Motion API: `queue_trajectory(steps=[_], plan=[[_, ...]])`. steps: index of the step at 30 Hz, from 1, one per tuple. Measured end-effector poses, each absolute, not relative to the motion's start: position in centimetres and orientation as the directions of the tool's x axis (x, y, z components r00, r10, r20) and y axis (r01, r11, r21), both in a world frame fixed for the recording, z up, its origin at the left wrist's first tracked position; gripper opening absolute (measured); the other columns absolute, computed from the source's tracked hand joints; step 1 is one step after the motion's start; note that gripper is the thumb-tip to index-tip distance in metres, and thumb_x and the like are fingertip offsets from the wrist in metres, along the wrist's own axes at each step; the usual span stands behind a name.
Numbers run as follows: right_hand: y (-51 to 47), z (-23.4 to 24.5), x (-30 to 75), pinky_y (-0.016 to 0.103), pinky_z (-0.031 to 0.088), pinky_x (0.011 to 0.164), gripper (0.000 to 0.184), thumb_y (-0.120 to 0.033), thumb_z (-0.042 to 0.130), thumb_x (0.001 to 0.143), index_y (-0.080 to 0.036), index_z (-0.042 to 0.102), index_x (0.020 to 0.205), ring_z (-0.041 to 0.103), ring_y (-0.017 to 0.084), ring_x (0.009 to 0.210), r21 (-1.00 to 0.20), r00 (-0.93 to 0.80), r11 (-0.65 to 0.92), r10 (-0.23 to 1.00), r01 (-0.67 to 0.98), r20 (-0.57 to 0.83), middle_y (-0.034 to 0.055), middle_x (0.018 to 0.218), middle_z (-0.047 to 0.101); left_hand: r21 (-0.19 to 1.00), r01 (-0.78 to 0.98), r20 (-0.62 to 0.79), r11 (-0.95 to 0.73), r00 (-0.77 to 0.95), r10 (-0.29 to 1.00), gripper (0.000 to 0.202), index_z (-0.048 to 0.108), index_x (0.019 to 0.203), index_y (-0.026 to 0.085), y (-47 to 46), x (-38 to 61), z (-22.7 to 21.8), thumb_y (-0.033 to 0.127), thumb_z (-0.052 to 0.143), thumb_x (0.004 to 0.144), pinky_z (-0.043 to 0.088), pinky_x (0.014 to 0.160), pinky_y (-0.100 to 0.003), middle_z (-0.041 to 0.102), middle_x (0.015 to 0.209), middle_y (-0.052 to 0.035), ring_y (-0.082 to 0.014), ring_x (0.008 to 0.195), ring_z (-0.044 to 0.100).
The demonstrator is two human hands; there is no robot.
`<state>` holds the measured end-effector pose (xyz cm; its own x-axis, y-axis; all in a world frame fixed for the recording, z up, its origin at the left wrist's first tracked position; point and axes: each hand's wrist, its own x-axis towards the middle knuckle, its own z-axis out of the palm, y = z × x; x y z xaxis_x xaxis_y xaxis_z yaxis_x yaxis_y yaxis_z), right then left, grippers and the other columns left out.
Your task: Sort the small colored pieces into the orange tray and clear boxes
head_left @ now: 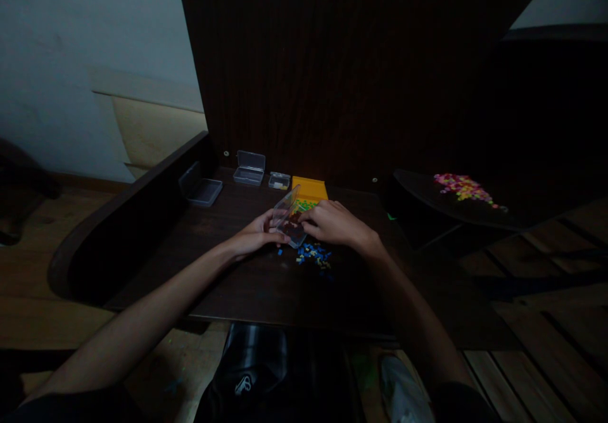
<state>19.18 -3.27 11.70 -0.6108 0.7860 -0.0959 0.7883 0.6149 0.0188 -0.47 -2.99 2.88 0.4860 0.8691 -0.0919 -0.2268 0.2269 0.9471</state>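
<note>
A small clear plastic box (pixel 287 216), its lid tilted open, is held at mid-table by the left hand (pixel 254 236), fingers curled round its near edge. The right hand (pixel 335 221) is laid over its far side, fingers bent; whether anything is pinched cannot be told. Blue beads (pixel 313 255) are scattered just below

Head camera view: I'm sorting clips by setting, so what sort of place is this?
Probably a dim room at home, used for a hobby: a dark wooden desk, small clear plastic boxes, and loose coloured beads.
</note>
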Motion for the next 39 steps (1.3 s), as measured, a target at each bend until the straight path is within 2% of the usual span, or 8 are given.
queue_trajectory(steps=[9,13,15,20,24,29,34,39], plan=[[-4.4,11.5,22.6,0.025,0.035,0.064,0.036,-0.021,0.05,0.086,-0.022,0.074,0.113,0.058,0.015,0.067,-0.115,-0.51,0.508,0.86,0.854,0.014,0.0038,0.079,0.072,0.94,-0.236,-0.103,0.248,0.498,0.861,0.064,0.052,0.118,0.017,-3.1,-0.5,3.1,0.004,0.077,0.059,0.048,0.062,-0.023,0.068,0.106,-0.0063,-0.0132,0.08,0.065],[-5.0,10.8,23.4,0.025,0.037,0.067,0.04,-0.02,0.049,0.086,-0.027,0.071,0.118,0.06,0.015,0.071,-0.164,-0.52,0.513,0.854,0.843,-0.001,0.0025,0.086,0.074,0.939,-0.242,-0.1,0.246,0.49,0.866,0.063,0.054,0.118,0.017,-3.0,-0.6,3.0,0.003,0.075,0.059,0.048,0.062,-0.023,0.069,0.104,-0.0053,-0.0134,0.079,0.065],[-5.4,10.2,23.8,0.024,0.037,0.068,0.037,-0.02,0.05,0.086,-0.026,0.071,0.116,0.061,0.014,0.072,-0.2,-0.513,0.504,0.858,0.84,0.006,0.0027,0.089,0.074,0.94,-0.242,-0.099,0.243,0.486,0.868,0.064,0.054,0.119,0.017,-2.9,-0.6,3.0,0.003,0.075,0.06,0.049,0.062,-0.023,0.069,0.105,-0.0058,-0.0132,0.078,0.065],[-6.5,7.7,25.3,0.022,0.033,0.061,0.025,-0.023,0.054,0.086,-0.022,0.072,0.104,0.054,0.011,0.062,-0.309,-0.528,0.48,0.844,0.821,-0.093,-0.0006,0.075,0.067,0.934,-0.258,-0.101,0.248,0.473,0.875,0.062,0.055,0.118,0.016,-2.7,-0.7,3.1,0.003,0.074,0.061,0.048,0.06,-0.023,0.07,0.108,-0.0086,-0.0137,0.075,0.066],[-7.7,5.6,26.3,0.023,0.033,0.063,0.021,-0.022,0.055,0.086,-0.021,0.073,0.097,0.056,0.012,0.065,-0.327,-0.566,0.505,0.816,0.799,-0.122,-0.0006,0.074,0.066,0.938,-0.242,-0.112,0.247,0.461,0.88,0.064,0.054,0.119,0.016,-2.7,-0.7,3.1,0.004,0.075,0.059,0.047,0.059,-0.023,0.07,0.108,-0.0087,-0.014,0.076,0.066],[-8.9,4.4,26.8,0.028,0.039,0.08,0.02,-0.025,0.057,0.088,-0.024,0.071,0.103,0.062,0.016,0.084,-0.309,-0.566,0.514,0.818,0.8,-0.104,0.002,0.09,0.072,0.944,-0.221,-0.125,0.245,0.45,0.884,0.065,0.052,0.12,0.016,-2.7,-0.7,2.9,0.006,0.074,0.059,0.047,0.06,-0.023,0.07,0.107,-0.0087,-0.014,0.074,0.066],[-9.2,3.9,26.7,0.029,0.041,0.081,0.021,-0.023,0.054,0.091,-0.024,0.071,0.103,0.063,0.017,0.088,-0.328,-0.553,0.495,0.825,0.805,-0.113,0.003,0.097,0.073,0.945,-0.218,-0.127,0.243,0.442,0.888,0.063,0.053,0.118,0.016,-2.6,-0.7,3.0,0.005,0.073,0.06,0.047,0.059,-0.023,0.07,0.108,-0.0094,-0.0135,0.073,0.066],[-9.1,3.1,27.2,0.03,0.041,0.083,0.019,-0.026,0.058,0.09,-0.024,0.07,0.104,0.063,0.017,0.088,-0.317,-0.515,0.465,0.853,0.827,-0.091,0.003,0.097,0.072,0.943,-0.215,-0.137,0.253,0.445,0.885,0.066,0.052,0.12,0.015,-2.7,-0.6,3.1,0.005,0.074,0.058,0.046,0.059,-0.023,0.07,0.109,-0.0098,-0.0126,0.073,0.065]])
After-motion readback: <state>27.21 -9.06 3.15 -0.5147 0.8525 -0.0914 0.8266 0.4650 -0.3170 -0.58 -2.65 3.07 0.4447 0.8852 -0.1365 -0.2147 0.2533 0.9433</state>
